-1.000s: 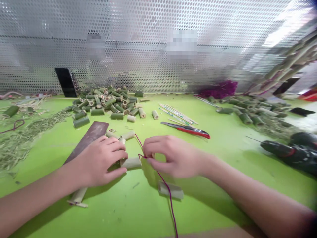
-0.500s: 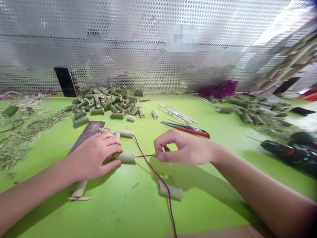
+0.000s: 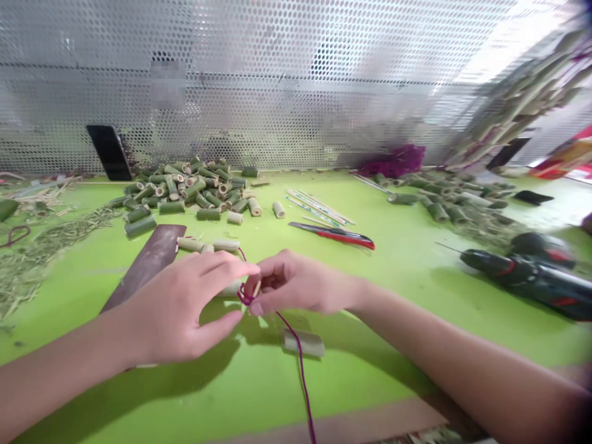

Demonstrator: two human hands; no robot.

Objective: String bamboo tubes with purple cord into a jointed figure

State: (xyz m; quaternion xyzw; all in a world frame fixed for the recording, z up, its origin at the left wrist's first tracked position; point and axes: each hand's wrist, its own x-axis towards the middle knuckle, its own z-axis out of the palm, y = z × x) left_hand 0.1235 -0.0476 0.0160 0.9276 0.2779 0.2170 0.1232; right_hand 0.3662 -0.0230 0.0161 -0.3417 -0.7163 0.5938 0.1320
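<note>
My right hand pinches a purple cord and a short thin wooden stick, with a small loop of the cord bunched at the fingertips. Beside it, my left hand hovers with thumb and fingers apart, fingertips close to the loop. Partly hidden behind the hands is a pale bamboo tube. Further back, two more peeled tubes, one on the left and one threaded with cord, lie near the left knuckles. The cord runs forward across a loose bamboo tube.
A utility knife and thin sticks lie behind my right hand. A heap of green bamboo pieces and a propped phone stand at the back. To the right is a power drill; a dark flat strip lies left.
My right hand has moved left with the cord and stick, towards my left hand. My left hand has let go of the bamboo tubes and moved right. The view has shifted slightly.
</note>
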